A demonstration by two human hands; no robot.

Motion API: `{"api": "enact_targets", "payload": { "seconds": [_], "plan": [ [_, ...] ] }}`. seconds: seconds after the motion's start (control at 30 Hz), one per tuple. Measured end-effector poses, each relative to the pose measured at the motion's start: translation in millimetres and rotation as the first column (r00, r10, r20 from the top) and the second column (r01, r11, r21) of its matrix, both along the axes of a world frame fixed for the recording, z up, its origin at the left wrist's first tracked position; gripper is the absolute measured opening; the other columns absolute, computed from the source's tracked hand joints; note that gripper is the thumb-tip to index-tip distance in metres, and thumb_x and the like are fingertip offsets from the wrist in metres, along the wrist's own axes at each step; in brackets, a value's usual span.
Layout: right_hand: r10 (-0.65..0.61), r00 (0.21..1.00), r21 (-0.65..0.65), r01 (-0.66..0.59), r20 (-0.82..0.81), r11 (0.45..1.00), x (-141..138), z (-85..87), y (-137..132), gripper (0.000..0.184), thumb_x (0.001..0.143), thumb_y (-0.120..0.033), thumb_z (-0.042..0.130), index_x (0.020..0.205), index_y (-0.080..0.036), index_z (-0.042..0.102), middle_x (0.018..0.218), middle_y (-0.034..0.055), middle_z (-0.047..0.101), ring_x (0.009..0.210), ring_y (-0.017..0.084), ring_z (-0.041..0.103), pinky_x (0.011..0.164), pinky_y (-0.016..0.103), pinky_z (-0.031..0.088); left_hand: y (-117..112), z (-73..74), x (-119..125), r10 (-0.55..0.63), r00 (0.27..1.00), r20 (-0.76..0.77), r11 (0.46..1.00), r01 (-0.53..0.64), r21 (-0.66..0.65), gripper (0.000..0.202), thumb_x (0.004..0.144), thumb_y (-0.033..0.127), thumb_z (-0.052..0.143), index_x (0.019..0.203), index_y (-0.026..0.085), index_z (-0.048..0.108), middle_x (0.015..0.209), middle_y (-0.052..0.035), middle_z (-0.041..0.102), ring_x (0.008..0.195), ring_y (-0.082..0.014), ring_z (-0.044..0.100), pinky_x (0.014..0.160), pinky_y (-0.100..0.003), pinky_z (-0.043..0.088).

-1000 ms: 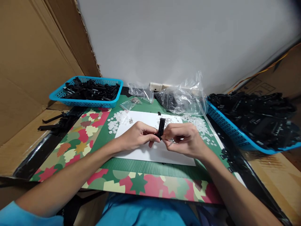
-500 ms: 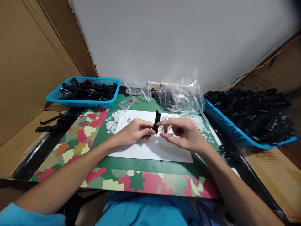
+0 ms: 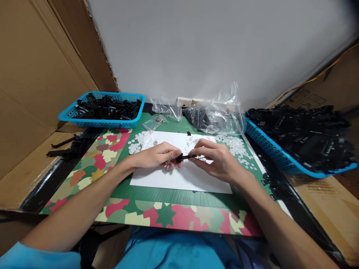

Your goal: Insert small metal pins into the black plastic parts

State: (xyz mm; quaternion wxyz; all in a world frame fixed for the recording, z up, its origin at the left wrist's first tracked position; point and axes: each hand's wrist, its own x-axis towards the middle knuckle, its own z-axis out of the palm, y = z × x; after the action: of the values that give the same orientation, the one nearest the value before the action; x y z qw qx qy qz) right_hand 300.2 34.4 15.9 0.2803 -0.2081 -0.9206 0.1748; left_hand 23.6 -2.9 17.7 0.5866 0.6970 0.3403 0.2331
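My left hand [image 3: 164, 155] is closed, thumb and fingers pinching one end of a slim black plastic part [image 3: 185, 157] above the white sheet [image 3: 179, 179]. The part lies roughly level, pointing at my right hand [image 3: 215, 157]. That hand is closed too, its fingertips at the part's right end. A thin metal tool [image 3: 201, 157] shows between its fingers, though its kind is too small to make out. Tiny metal pieces [image 3: 192, 141] are scattered on the sheet just beyond my hands. A small black piece [image 3: 189, 133] rests at the sheet's far edge.
Blue baskets of black parts stand at the left [image 3: 98, 122] and right [image 3: 269, 149]. White discs lie in piles left [image 3: 136, 144] and right [image 3: 235, 145] of the sheet. Clear plastic bags [image 3: 215, 116] sit by the wall. Loose black parts [image 3: 67, 147] lie at far left.
The black part has turned from upright to nearly level between my hands. My right hand has tilted, its fingertips now at the part's end.
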Motion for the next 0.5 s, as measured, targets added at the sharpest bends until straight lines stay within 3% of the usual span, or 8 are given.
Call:
{"api": "enact_targets", "payload": {
  "seconds": [0.17, 0.3, 0.4, 0.5],
  "plan": [
    [0.006, 0.995, 0.043, -0.01, 0.099, 0.999, -0.6, 4.6, -3.7, 0.011, 0.098, -0.018, 0.067, 0.099, -0.021, 0.077, 0.095, 0.0057, 0.07, 0.07, 0.014, 0.06, 0.062, 0.028, 0.041, 2.6, 0.6, -2.4, 0.098, 0.993, -0.07, 0.987, -0.089, 0.131, 0.042, 0.094, 0.056, 0.078, 0.103, 0.015, 0.08, 0.086, -0.0058, 0.072, 0.07, -0.0131, 0.061, 0.062, -0.022, 0.047],
    [-0.004, 0.98, 0.129, -0.022, 0.2, 0.991, -2.0, 8.0, -7.9, 0.009, 0.093, -0.014, 0.065, 0.091, -0.02, 0.072, 0.093, 0.0045, 0.067, 0.066, 0.012, 0.051, 0.06, 0.029, 0.033, 0.8, -2.2, 3.2, 0.222, 0.972, -0.077, 0.936, -0.19, 0.297, 0.044, 0.08, 0.046, 0.093, 0.111, 0.018, 0.081, 0.097, -0.0066, 0.076, 0.077, -0.0138, 0.064, 0.065, -0.022, 0.049],
    [-0.025, 0.959, 0.169, -0.024, 0.283, 0.985, -4.5, 11.2, -11.9, 0.008, 0.089, -0.012, 0.065, 0.089, -0.019, 0.07, 0.092, 0.0039, 0.065, 0.064, 0.012, 0.046, 0.059, 0.03, 0.028, -2.5, -4.6, 7.7, 0.233, 0.971, -0.056, 0.896, -0.191, 0.401, 0.038, 0.083, 0.043, 0.091, 0.11, 0.018, 0.082, 0.099, -0.0078, 0.078, 0.077, -0.0142, 0.065, 0.063, -0.023, 0.049],
    [-0.012, 0.936, 0.138, -0.039, 0.352, 0.99, -6.1, 14.2, -14.3, 0.011, 0.086, -0.01, 0.066, 0.092, -0.019, 0.07, 0.092, 0.0028, 0.064, 0.062, 0.011, 0.043, 0.058, 0.03, 0.027, -6.1, -9.3, 10.2, 0.217, 0.975, -0.056, 0.82, -0.151, 0.552, 0.027, 0.092, 0.039, 0.085, 0.111, 0.019, 0.083, 0.102, -0.0085, 0.08, 0.082, -0.0157, 0.07, 0.067, -0.024, 0.05]
  ]
}}
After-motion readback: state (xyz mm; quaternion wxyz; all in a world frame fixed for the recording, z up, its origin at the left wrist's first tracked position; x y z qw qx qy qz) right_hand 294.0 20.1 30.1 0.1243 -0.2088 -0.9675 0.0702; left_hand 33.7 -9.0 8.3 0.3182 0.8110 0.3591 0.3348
